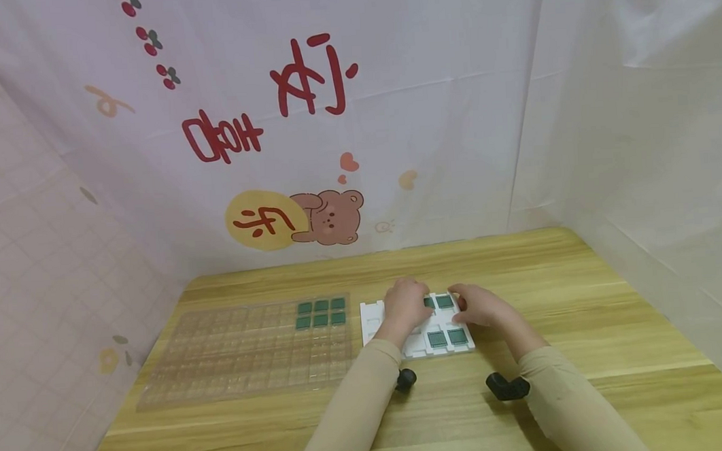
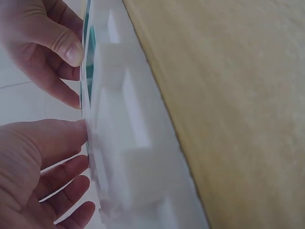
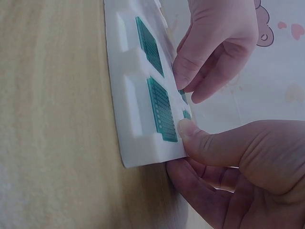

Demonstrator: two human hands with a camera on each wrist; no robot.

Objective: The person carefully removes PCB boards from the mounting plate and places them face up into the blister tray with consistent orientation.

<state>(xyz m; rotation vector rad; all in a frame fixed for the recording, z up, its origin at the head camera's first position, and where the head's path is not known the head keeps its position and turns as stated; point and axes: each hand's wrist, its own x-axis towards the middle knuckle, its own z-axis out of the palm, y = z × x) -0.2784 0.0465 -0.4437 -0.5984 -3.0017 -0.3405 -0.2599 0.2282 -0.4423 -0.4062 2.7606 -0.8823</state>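
A white molded tray (image 1: 414, 346) lies on the table, with small green perforated circuit boards in some of its pockets. Two boards sit in its near row, including one at the right corner (image 1: 457, 336); two more are in the far row. My left hand (image 1: 407, 306) reaches over the tray, thumb and fingertips pinching at a far-row green circuit board (image 1: 429, 303) that the hand partly covers. Along the tray's right edge, my right hand (image 1: 481, 306) grips the rim, thumb (image 3: 188, 128) on top and fingers lower down the side.
To the left lies a large clear plastic tray (image 1: 239, 354) with many pockets; several green boards (image 1: 320, 312) fill its far right corner. Black wrist-mount pieces (image 1: 507, 386) stick out near both wrists. A printed white curtain (image 1: 428, 113) hangs behind the wooden table (image 1: 445, 425).
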